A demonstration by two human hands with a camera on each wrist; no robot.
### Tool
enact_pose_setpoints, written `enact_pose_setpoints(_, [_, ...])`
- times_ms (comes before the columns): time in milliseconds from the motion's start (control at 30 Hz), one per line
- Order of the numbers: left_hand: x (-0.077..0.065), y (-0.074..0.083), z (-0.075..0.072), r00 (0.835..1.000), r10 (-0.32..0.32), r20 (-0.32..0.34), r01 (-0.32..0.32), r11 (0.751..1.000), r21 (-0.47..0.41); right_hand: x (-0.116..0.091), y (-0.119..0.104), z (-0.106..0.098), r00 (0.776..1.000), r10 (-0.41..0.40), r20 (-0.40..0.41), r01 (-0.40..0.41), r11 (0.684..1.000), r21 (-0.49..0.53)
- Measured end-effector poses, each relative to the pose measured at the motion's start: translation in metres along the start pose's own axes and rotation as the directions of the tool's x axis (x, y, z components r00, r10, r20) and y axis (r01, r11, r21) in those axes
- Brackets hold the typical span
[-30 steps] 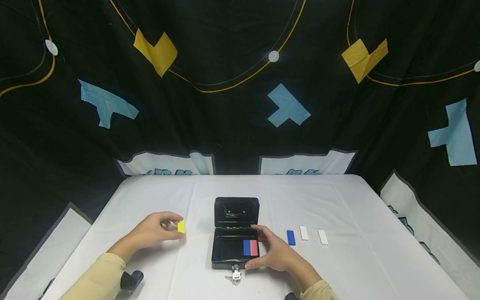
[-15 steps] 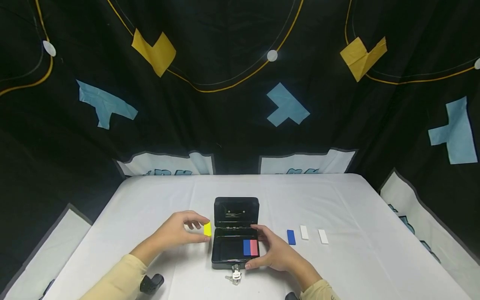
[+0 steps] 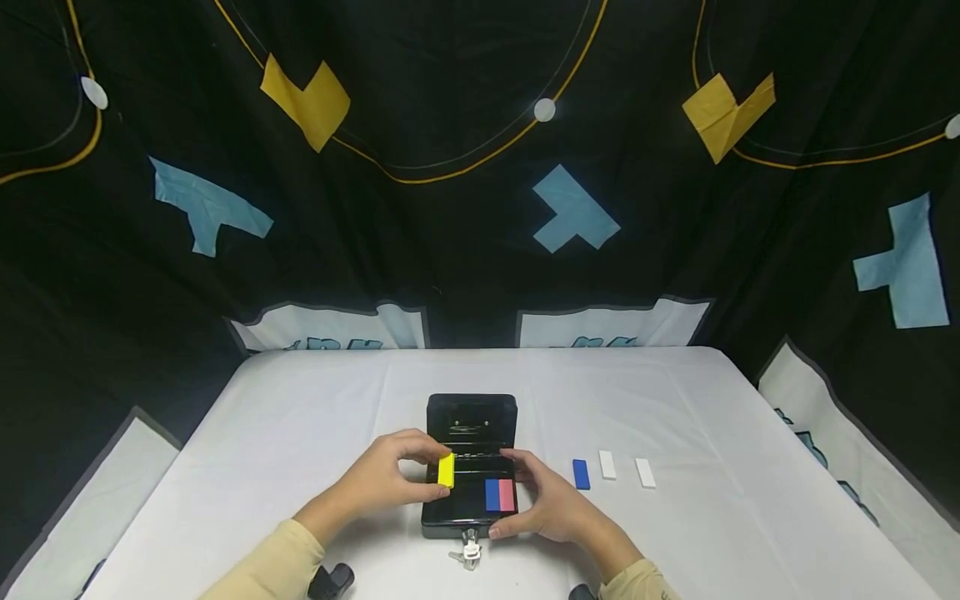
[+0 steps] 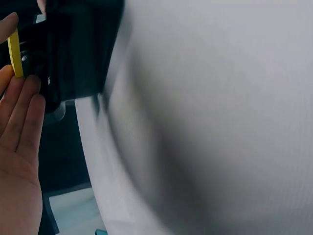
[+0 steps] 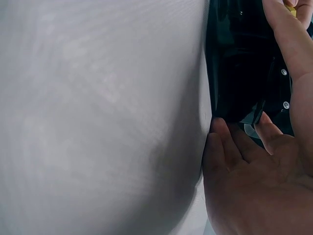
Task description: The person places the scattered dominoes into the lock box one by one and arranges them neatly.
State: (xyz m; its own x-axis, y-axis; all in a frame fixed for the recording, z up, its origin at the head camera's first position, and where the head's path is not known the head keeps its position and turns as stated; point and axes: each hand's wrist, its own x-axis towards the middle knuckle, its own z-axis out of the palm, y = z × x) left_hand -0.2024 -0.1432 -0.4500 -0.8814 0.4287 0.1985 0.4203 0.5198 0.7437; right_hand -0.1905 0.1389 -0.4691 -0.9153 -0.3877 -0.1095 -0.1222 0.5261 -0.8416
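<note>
A small black cash box [image 3: 448,531] stands on the white table with its lid [image 3: 472,408] raised at the back. My left hand [image 3: 378,479] pinches a flat yellow block [image 3: 446,471] between thumb and fingertips, over the left part of the box. In the left wrist view the block [image 4: 15,54] appears edge-on. Inside the box, at its right, a blue block [image 3: 492,495] and a pink block [image 3: 507,495] lie side by side. My right hand [image 3: 557,502] grips the right side of the box, thumb at the front corner and fingers toward the hinge.
Keys [image 3: 471,552] hang from the lock at the box's front. To the right of my right hand, a blue block [image 3: 581,474] and two white blocks [image 3: 607,465] lie on the table [image 3: 712,533]. A black curtain [image 3: 450,250] hangs behind the table.
My left hand has carried the yellow block rightward from the table's left side to over the box. My right hand has stayed on the box.
</note>
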Motion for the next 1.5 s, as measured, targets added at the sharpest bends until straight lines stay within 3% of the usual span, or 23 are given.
enact_pose_setpoints(233, [0.002, 0.002, 0.016, 0.999, 0.029, 0.028, -0.030, 0.999, 0.026, 0.000, -0.001, -0.001, 1.000, -0.004, 0.008, 0.004, 1.000, 0.004])
enact_pose_setpoints(467, [0.008, 0.008, 0.028, 0.995, 0.056, 0.081, -0.068, 0.986, 0.154, 0.001, 0.000, -0.003, 1.000, -0.025, 0.014, 0.025, 1.000, -0.004])
enact_pose_setpoints(700, [0.014, 0.016, 0.038, 0.993, 0.030, 0.115, -0.068, 0.938, 0.340, 0.001, 0.002, -0.003, 0.999, -0.051, 0.019, 0.051, 0.999, 0.001])
enact_pose_setpoints(833, [0.016, 0.018, 0.043, 0.992, 0.015, 0.123, -0.064, 0.913, 0.404, 0.001, 0.002, -0.003, 0.998, -0.050, 0.024, 0.050, 0.999, 0.013])
enact_pose_setpoints(1500, [0.020, 0.019, 0.051, 0.989, -0.024, 0.147, -0.047, 0.886, 0.462, 0.001, 0.004, -0.003, 0.999, -0.034, 0.031, 0.033, 0.999, 0.021])
